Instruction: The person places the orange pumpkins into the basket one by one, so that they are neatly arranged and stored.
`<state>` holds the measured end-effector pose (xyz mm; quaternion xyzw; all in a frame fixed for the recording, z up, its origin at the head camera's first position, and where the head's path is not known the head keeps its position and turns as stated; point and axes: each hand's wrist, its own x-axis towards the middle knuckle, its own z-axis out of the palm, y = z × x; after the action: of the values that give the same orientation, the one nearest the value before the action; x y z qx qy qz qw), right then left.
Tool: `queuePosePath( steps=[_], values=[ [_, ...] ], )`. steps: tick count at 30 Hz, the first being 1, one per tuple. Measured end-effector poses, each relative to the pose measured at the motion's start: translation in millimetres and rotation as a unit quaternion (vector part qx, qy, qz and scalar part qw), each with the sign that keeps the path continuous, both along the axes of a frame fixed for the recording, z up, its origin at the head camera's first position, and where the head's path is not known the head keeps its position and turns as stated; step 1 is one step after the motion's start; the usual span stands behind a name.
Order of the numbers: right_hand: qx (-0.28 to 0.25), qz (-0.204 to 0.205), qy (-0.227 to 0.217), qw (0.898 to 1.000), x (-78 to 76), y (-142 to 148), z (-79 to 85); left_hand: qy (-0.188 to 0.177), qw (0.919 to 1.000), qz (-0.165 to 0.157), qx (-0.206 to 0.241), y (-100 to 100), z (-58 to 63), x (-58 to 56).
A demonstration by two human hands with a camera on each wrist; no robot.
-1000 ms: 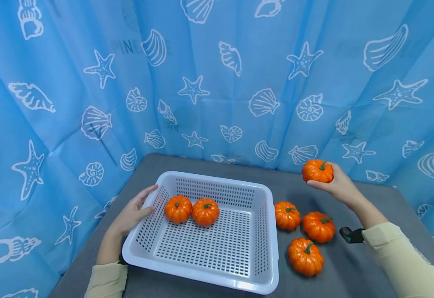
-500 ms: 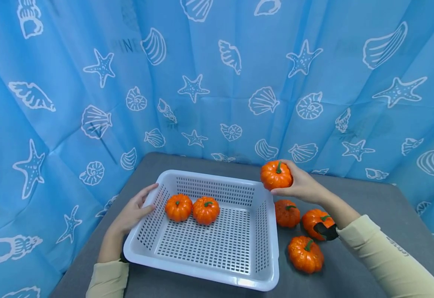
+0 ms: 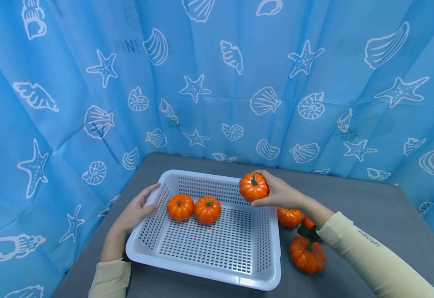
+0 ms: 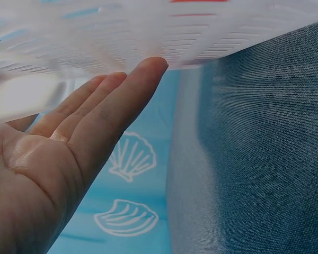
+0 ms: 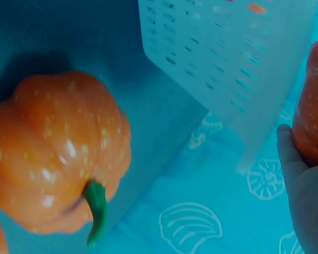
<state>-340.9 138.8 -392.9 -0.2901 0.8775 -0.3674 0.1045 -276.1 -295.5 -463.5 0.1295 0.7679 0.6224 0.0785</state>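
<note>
My right hand (image 3: 276, 191) grips a small orange pumpkin (image 3: 253, 188) with a green stem, thumb below and fingers behind it. The pumpkin overlaps the far right corner of a white perforated plastic basket (image 3: 202, 273) in the head view. Two similar pumpkins (image 3: 180, 207) sit side by side inside, toward the basket's left. My left hand (image 3: 133, 214) rests at the basket's left rim. In the left wrist view its fingers (image 4: 114, 106) lie straight against the outer wall. The right wrist view shows part of the held pumpkin (image 5: 315, 111) at its right edge.
Three more pumpkins lie on the dark grey table right of the basket: one by its wall (image 3: 289, 217), one nearer the front (image 3: 306, 255), and one mostly behind my right wrist. A blue seashell-print curtain (image 3: 217, 82) hangs behind the table.
My right hand has carried the pumpkin leftward from above the table's right side to over the basket's far right corner, lowering slightly at the end. The left hand has stayed at the rim.
</note>
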Motion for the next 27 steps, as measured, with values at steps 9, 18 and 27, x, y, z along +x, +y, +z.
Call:
queuePosePath(
  steps=[9,18,27],
  values=[
    [0.011,0.022,-0.01,1.0,2.0,-17.8,-8.1,-0.002,1.0,0.006,-0.005,1.4,1.7,0.4],
    [0.037,0.062,-0.006,0.997,3.9,-30.0,-16.6,-0.001,1.0,0.0,-0.002,0.5,-0.4,-1.2],
    [0.128,0.092,0.049,0.986,6.1,-41.4,-23.5,-0.003,1.0,0.002,-0.005,-0.9,0.0,-0.6]
  ],
)
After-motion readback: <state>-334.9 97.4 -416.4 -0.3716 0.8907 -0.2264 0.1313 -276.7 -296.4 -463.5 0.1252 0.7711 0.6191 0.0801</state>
